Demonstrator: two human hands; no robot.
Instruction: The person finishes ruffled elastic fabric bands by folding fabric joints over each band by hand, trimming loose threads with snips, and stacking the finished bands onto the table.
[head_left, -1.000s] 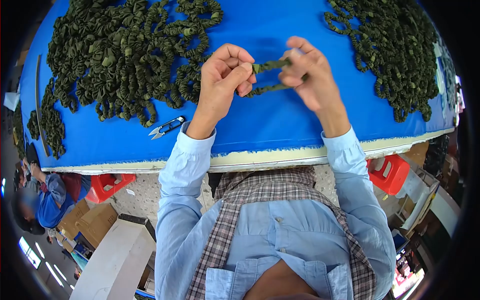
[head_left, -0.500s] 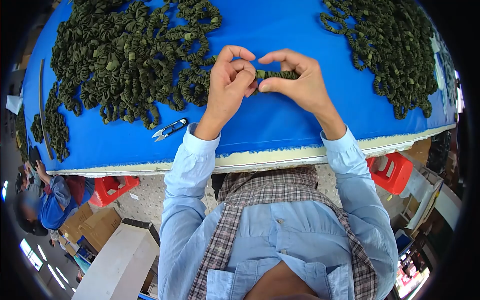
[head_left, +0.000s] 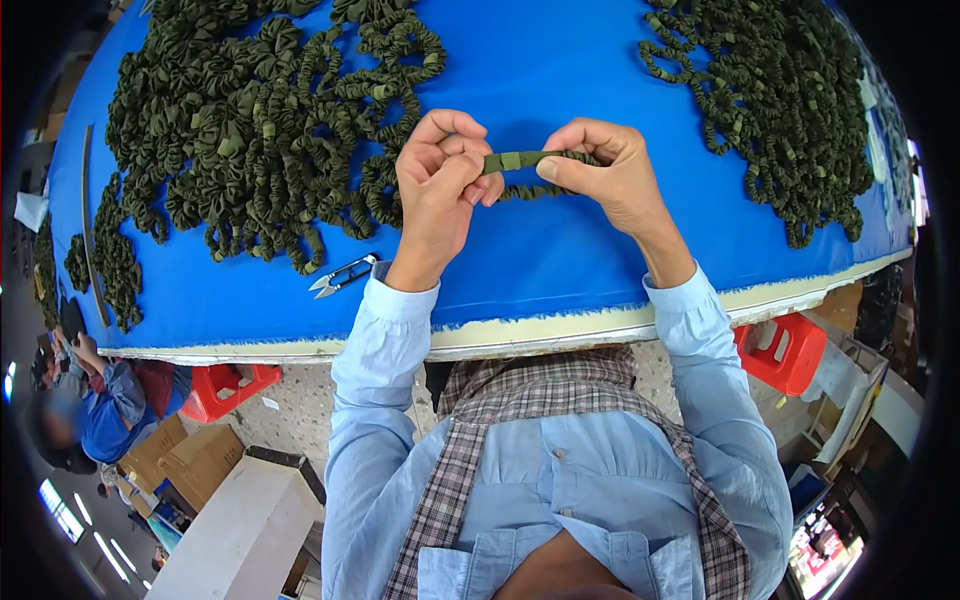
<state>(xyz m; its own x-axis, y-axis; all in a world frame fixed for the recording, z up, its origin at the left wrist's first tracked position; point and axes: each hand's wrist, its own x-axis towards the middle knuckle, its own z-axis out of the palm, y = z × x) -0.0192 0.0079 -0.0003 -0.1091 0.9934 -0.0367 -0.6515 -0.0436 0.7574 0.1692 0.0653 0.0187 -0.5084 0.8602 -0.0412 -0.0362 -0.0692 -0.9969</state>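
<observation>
Between my two hands a dark green scrunchie (head_left: 525, 160) is stretched out above the blue tabletop. My left hand (head_left: 438, 180) pinches its left end, and my right hand (head_left: 608, 170) grips the right end between thumb and fingers. The upper strand is pulled fairly flat, with a lighter green band around it; the lower strand stays gathered. Left of my hands lies a large heap of similar scrunchies (head_left: 250, 130). A pair of thread snips (head_left: 343, 276) rests on the table beside my left wrist.
A second pile of green scrunchies (head_left: 790, 120) covers the table's right side. The blue tabletop (head_left: 560, 270) ends in a frayed front edge close to me. Red stools (head_left: 782, 352) stand below it. At the far left sits another person (head_left: 115, 410).
My hands have moved apart, stretching the scrunchie that was bunched between them. Its upper strand and lighter band now show. The snips look almost unmoved.
</observation>
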